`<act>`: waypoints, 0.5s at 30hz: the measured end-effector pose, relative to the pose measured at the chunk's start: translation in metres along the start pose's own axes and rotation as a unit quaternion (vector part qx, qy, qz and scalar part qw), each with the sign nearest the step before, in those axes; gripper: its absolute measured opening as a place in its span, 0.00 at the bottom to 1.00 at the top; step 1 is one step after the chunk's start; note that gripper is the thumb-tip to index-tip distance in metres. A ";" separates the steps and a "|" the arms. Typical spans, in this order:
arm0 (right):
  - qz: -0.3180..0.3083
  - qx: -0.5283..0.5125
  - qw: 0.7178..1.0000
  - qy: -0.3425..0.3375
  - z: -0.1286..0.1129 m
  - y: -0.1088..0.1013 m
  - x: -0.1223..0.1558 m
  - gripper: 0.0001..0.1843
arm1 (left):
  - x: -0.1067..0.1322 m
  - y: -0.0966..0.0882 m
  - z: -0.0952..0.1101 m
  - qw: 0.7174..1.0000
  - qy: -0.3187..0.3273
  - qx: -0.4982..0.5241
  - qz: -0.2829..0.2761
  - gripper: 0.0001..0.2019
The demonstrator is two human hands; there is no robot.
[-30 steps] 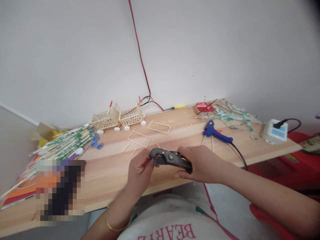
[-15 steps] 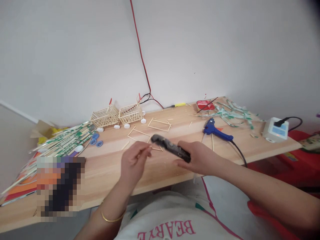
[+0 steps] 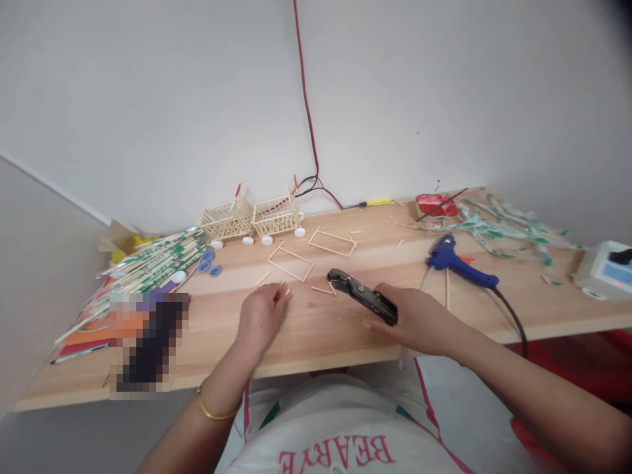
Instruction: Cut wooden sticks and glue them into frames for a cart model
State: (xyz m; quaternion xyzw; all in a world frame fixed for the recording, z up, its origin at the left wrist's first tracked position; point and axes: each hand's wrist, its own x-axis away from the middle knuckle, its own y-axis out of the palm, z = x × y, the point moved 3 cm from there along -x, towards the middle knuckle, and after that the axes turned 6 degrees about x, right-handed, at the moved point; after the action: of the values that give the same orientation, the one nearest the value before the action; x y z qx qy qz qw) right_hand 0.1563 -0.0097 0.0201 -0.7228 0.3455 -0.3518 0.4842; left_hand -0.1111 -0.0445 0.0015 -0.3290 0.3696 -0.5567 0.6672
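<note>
My left hand [image 3: 259,319] is just above the front of the wooden table, its fingers pinched around a short thin wooden stick [image 3: 288,291]. Only the stick's tip shows. In my right hand [image 3: 419,319] is a worn black hand tool [image 3: 363,296] with a curved head and a round screw; its exact kind is unclear. The tool points left, apart from my left hand. Beyond my hands lie two rectangular stick frames, one nearer [image 3: 291,262] and one farther back [image 3: 333,242]. Loose stick pieces [image 3: 323,290] lie by the tool's head.
Two small stick-built carts [image 3: 227,220] with white wheels stand near the wall. Bundled sticks [image 3: 162,260] and blue discs [image 3: 214,270] lie left. To the right are a blue glue gun [image 3: 461,263] with its cord, a red container [image 3: 437,205], plastic wrapping [image 3: 494,227] and a white power box [image 3: 605,270].
My left hand has moved left, away from the black tool's head, and lower toward the table. The right hand still holds the tool. The whole view has shifted, so the table appears farther right.
</note>
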 end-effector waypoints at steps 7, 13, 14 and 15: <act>-0.007 -0.012 1.000 -0.010 0.001 0.005 0.002 0.19 | -0.007 0.007 0.004 0.995 0.029 -0.094 0.008 0.12; 0.015 -0.023 0.999 -0.028 0.002 0.003 0.002 0.18 | -0.017 -0.002 -0.006 0.987 -0.009 -0.160 -0.005 0.11; 0.021 -0.029 0.999 -0.034 0.001 0.003 0.001 0.18 | -0.018 -0.002 -0.005 0.987 -0.006 -0.161 -0.007 0.11; 0.027 -0.035 0.998 -0.039 0.000 0.002 0.001 0.19 | -0.019 -0.002 -0.004 0.989 0.001 -0.151 -0.001 0.11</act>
State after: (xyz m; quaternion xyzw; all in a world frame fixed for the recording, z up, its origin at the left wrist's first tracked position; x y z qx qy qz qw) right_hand 0.1563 -0.0110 0.0179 -0.7431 0.3578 -0.2976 0.4809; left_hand -0.1181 -0.0262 0.0038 -0.4256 0.4495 -0.4955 0.6093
